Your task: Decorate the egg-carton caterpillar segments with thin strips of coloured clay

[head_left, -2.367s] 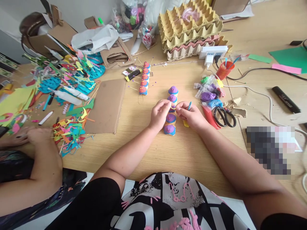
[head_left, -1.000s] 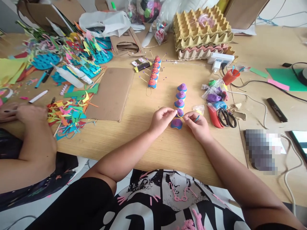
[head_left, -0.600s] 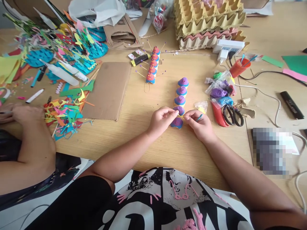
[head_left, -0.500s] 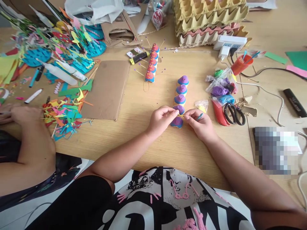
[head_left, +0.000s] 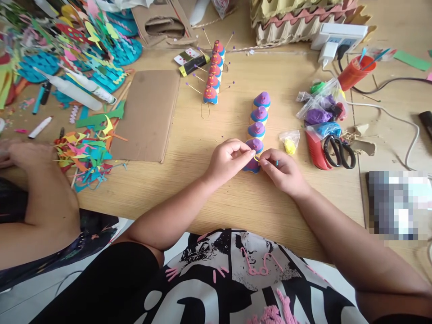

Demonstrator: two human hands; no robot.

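Observation:
A thin yellow strand [head_left: 257, 158] runs between my two hands, over the near end of a row of purple and blue egg-carton cups [head_left: 258, 129]. My left hand [head_left: 229, 162] pinches its left end, and my right hand [head_left: 281, 170] pinches the right end. A small blue tip [head_left: 277, 163] pokes out between my right fingers; the rest of that item is hidden. Beyond, to the left, stands a finished-looking row of red and blue cups [head_left: 213, 74] with faces and purple-tipped sticks.
Brown cardboard [head_left: 148, 117] and paper scraps [head_left: 89, 153] lie left, near another person's arm [head_left: 50, 189]. Rightward are a bag with yellow clay [head_left: 289, 145], scissors [head_left: 339, 153], an orange cup [head_left: 357, 72] and a power strip [head_left: 342, 36].
The view has shifted, so the table items sit higher in the picture. The strand between my fingers now bows in a curve. Less of the blue item shows at my right hand.

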